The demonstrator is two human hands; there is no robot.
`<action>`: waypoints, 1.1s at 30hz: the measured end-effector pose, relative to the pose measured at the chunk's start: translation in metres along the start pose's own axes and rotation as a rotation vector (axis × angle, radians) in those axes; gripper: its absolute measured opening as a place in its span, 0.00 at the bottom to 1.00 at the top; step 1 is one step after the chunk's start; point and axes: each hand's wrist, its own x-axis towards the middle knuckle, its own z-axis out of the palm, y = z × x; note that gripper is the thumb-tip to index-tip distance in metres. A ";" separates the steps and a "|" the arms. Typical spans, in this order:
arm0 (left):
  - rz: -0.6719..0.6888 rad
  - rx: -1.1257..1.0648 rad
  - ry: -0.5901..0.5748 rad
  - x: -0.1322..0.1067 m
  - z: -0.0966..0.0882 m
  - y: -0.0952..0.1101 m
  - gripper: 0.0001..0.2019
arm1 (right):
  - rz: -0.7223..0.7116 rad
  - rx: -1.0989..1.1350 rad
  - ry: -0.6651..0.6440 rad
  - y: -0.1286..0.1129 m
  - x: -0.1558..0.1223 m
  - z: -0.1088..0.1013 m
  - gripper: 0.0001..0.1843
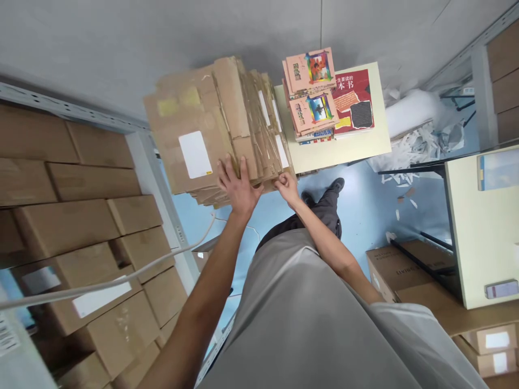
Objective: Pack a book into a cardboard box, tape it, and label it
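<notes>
The left hand (239,186) lies flat on the stack of flattened cardboard (211,124), fingers (227,167) spread wide. The right hand (287,186) curls its fingers tight on the stack's near edge. The stack stands at 12 o'clock from the hands, against the desk (365,143), and bears a blank white label (195,154). At 1 o'clock, a red book (354,100) reads "本书".
</notes>
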 end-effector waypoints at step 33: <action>0.102 -0.035 0.137 0.018 -0.040 -0.030 0.40 | -0.085 -0.733 -0.129 -0.081 0.037 -0.054 0.09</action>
